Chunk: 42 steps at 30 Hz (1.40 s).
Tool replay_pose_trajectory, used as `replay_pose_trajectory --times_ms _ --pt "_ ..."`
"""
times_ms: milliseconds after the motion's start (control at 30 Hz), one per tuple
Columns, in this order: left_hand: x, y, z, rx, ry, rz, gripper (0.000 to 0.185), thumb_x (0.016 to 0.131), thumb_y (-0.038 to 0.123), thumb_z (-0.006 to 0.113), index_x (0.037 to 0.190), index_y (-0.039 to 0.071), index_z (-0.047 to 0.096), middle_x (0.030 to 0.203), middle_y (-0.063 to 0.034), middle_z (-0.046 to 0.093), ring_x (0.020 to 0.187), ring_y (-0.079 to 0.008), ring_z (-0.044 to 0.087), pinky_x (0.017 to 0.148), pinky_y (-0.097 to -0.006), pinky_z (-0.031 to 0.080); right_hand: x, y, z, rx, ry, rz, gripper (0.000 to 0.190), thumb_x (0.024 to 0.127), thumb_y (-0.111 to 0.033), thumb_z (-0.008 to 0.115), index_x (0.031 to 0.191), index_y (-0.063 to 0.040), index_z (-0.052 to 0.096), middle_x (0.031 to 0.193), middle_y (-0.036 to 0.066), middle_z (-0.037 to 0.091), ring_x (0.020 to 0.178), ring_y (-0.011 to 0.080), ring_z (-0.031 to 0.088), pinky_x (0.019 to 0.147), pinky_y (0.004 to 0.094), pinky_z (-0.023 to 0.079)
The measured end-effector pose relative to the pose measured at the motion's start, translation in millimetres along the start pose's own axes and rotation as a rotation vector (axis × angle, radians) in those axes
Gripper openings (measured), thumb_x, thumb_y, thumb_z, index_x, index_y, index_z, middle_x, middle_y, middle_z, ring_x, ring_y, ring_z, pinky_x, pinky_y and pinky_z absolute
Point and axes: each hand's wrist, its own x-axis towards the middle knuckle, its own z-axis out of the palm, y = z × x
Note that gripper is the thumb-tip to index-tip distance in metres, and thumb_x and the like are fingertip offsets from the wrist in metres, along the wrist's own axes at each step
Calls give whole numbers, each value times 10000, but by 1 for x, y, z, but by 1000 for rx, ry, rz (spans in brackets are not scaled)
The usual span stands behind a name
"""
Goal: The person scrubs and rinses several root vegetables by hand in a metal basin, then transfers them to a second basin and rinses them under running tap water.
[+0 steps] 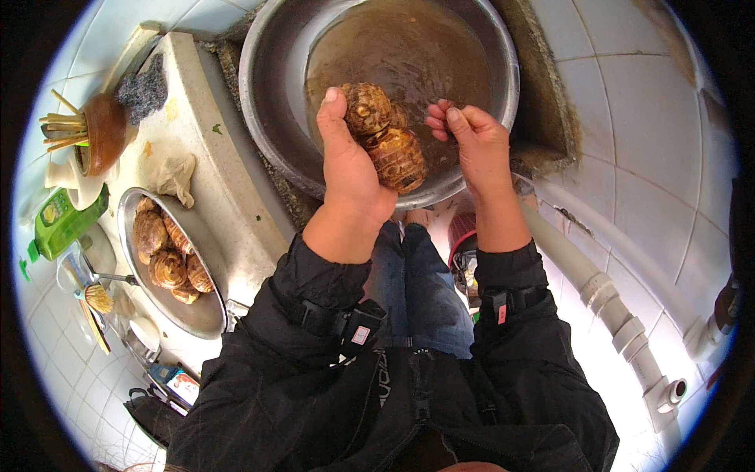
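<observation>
My left hand [354, 168] holds a cluster of brown, ringed taro corms [396, 159], wet and rough-skinned, over a large metal basin [512, 76] of murky brown water [413, 47]. To the right of the corms, my right hand [466, 127] has its thumb pressed to its curled fingers above the water. A small dark bit seems to be at its fingertips, too small to name. Several more taro corms [168, 268] lie in a smaller metal bowl [215, 283] on the counter to the left.
On the pale counter [236, 194] are a crumpled cloth [177, 177], a dark scouring pad [143, 88], a brown pot of sticks [106, 133], a green bottle [65, 218] and a brush [97, 298]. Plastic pipes [598, 292] run at the right. A red bin [462, 233] stands below the basin.
</observation>
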Motion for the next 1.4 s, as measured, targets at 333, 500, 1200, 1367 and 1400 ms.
replay_pose_trajectory --times_ms 333,500,1200,1367,1400 --pt "-3 -10 -6 178 -128 115 404 969 440 520 1034 48 590 970 -46 584 883 -132 523 833 -328 454 -7 0 -4 -581 19 -108 268 1011 -153 476 1087 58 622 1059 140 698 890 165 664 793 292 545" --pt "-35 17 17 22 -157 199 442 938 478 544 1058 55 581 888 -62 638 730 -165 637 674 -312 537 -10 -1 -3 -257 8 56 249 1006 -51 410 1162 74 560 1177 142 649 1057 205 625 952 311 486" --pt "-136 280 -164 1937 650 561 756 835 655 570 1130 -39 628 1142 -290 578 1089 -439 559 957 -451 446 -37 -39 54 336 -337 200 374 991 -265 424 1162 41 554 1222 203 607 1108 289 606 949 374 483" --pt "-152 255 -128 1808 739 951 624 840 560 642 1157 22 643 1080 -198 659 985 -360 634 883 -425 486 -48 -53 64 673 -346 277 529 996 -396 360 1228 54 511 1365 254 491 1302 370 456 1061 463 396" --pt "-156 236 -118 1719 665 1033 591 833 526 671 1156 31 646 1071 -184 663 964 -339 645 862 -413 498 -50 -57 66 705 -342 274 537 996 -401 361 1240 56 502 1373 256 482 1307 373 450 1066 467 392"
